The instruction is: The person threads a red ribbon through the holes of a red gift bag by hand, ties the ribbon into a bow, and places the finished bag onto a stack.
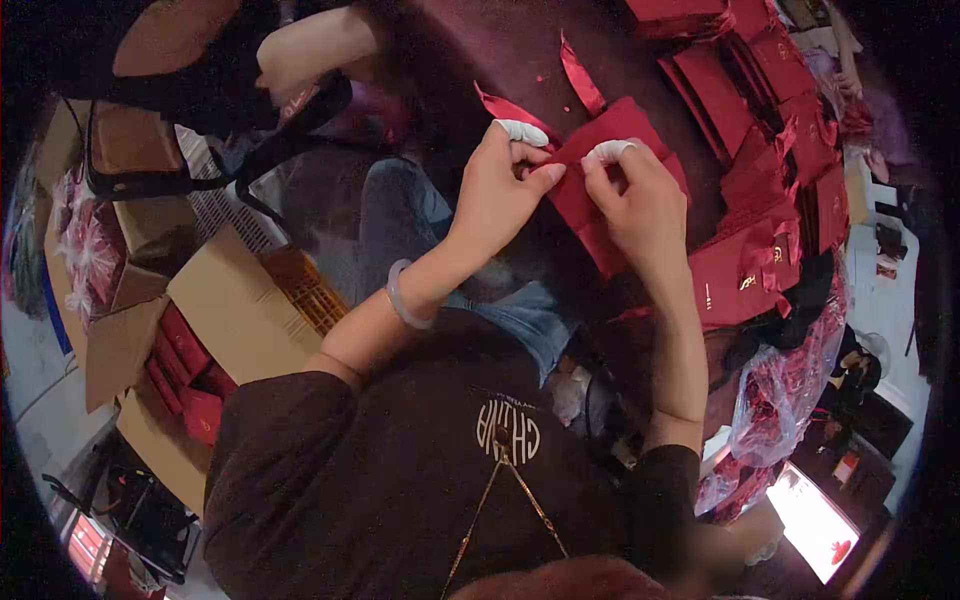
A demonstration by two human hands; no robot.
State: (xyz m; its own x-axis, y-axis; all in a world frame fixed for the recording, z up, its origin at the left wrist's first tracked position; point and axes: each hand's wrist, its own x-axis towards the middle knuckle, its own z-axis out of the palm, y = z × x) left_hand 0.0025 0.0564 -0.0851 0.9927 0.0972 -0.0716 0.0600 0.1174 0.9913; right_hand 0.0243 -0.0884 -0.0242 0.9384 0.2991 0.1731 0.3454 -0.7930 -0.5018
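A red gift bag (592, 222) with ribbon ends (582, 75) sits tilted in front of me, over the dark table. My left hand (508, 185) pinches its near left edge between thumb and fingers. On the upper side of the same bag, my right hand (640, 200) is closed in a pinch; whatever lies right at its fingertips is too small to make out. White coverings wrap a finger on each hand. The two sets of fingertips are close together but apart.
Several red bags with ribbons (745, 270) are piled to the right on the dark table (475, 45). Clear plastic wrapping (785, 395) lies below them. An open cardboard box (240, 300) with red items stands at the left, near a chair (140, 150). Another person's arm (320, 45) shows at the top.
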